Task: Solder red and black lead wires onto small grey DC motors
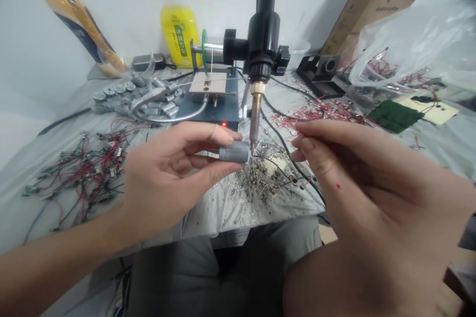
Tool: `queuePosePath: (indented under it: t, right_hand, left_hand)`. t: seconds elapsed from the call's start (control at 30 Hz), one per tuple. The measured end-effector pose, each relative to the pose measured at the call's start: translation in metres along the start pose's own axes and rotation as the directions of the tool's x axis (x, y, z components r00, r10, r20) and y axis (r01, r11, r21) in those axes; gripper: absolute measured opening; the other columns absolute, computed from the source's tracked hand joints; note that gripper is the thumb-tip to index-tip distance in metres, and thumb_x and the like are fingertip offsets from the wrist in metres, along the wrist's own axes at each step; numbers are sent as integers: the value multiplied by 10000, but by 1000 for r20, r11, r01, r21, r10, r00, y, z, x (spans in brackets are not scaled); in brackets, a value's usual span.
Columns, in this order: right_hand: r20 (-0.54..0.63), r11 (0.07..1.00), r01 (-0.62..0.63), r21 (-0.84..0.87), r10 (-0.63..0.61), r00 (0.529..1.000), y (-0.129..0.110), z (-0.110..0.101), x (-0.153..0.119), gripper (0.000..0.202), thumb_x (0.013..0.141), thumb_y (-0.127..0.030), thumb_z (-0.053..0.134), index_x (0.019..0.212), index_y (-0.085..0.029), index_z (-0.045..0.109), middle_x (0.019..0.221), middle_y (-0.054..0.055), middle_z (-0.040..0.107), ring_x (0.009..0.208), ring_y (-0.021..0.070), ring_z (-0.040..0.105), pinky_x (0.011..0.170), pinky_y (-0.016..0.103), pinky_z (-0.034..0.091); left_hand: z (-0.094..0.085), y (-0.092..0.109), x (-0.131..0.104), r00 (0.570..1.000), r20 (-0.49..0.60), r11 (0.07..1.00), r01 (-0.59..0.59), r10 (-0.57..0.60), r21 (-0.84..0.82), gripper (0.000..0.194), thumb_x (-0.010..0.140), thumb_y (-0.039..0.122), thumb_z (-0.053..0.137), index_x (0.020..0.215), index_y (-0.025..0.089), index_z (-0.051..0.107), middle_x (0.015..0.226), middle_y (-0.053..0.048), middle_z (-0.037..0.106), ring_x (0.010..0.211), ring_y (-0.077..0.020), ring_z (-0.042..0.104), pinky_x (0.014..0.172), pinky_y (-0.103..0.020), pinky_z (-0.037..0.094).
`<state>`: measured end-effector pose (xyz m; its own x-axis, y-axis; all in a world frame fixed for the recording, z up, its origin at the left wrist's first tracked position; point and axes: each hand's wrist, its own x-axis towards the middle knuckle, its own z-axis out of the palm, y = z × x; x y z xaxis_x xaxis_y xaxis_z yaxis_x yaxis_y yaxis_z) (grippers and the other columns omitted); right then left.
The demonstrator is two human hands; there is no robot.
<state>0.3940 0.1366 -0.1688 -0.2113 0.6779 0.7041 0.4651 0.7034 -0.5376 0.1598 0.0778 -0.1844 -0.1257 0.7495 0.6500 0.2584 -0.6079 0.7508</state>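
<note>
Between the thumb and fingers of my left hand [171,163] lies a small grey cylindrical motor [234,152], held on its side. Its right end is right at the tip of an upright soldering iron [255,114], clamped on a stand; whether they touch I cannot tell. A black wire [273,162] runs rightward from near that end toward a red and black component. My right hand [357,183] is to the right of the iron, thumb and fingertips pinched together. Anything between those fingertips is too small to make out.
Solder spatter [256,183] covers the sheet below the iron. Behind stands a solder feeder [208,94] with a spool [213,50]. Several grey motors [119,91] and a wire pile [92,168] lie left; red wires [323,111], a green pad [396,115] and a plastic bag [416,44] right.
</note>
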Motion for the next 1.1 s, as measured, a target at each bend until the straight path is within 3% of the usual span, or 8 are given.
queuePosePath:
  t: [0.1, 0.2, 0.27, 0.47, 0.73, 1.1]
  right_hand:
    - [-17, 999, 47, 4, -47, 999, -5, 0, -1, 166, 1033, -119, 805, 1114, -256, 851, 1074, -51, 831, 900, 86, 747, 877, 214, 624]
    - [-19, 995, 96, 22, -96, 995, -10, 0, -1, 165, 1019, -70, 775, 1045, -232, 799, 943, -58, 768, 786, 52, 664, 734, 197, 547]
    - [-9, 994, 107, 38, -107, 994, -13, 0, 0, 171, 1013, -54, 751, 1040, -222, 763, 889, -57, 722, 722, 47, 611, 664, 219, 495]
    - [84, 993, 104, 56, -109, 991, -15, 3, 3, 172, 1070, -55, 693, 1069, -225, 721, 880, -63, 679, 702, 56, 549, 683, 212, 508]
    - [133, 991, 106, 85, -117, 984, -19, 1, 0, 125, 1142, -125, 657, 1087, -233, 689, 881, -53, 649, 751, 63, 582, 709, 226, 517]
    - [135, 987, 125, 97, -137, 981, -20, 6, -1, 96, 1126, -120, 699, 1070, -198, 706, 923, -62, 670, 815, 52, 607, 753, 228, 509]
  left_hand:
    - [0, -1, 0, 1000, -5, 1000, 4, -4, -15, 432, 832, -138, 890, 1153, 142, 822, 1181, -33, 883, 1076, -156, 887, 989, -150, 739]
    - [-1, -1, -1, 1000, 12, 1000, 1, -1, -14, 427, 837, -125, 896, 1153, 154, 824, 1192, -35, 882, 1085, -156, 885, 996, -159, 741]
    - [-2, -1, -1, 1000, 18, 1000, 8, -8, -3, 428, 839, -103, 911, 1157, 171, 830, 1199, -31, 880, 1091, -154, 883, 1007, -164, 739]
    - [-3, -1, -2, 1000, 15, 999, 23, -22, -43, 443, 841, -123, 887, 1165, 173, 828, 1202, -28, 874, 1109, -157, 877, 1012, -199, 754]
    - [-4, -1, -2, 1000, 25, 999, 19, -18, -26, 444, 836, -110, 902, 1149, 198, 833, 1206, 4, 875, 1069, -130, 875, 995, -174, 756]
    - [-4, 2, -1, 999, 19, 999, 32, -32, 6, 387, 868, -59, 906, 1132, 215, 837, 1188, 2, 879, 1096, -151, 878, 983, -184, 761]
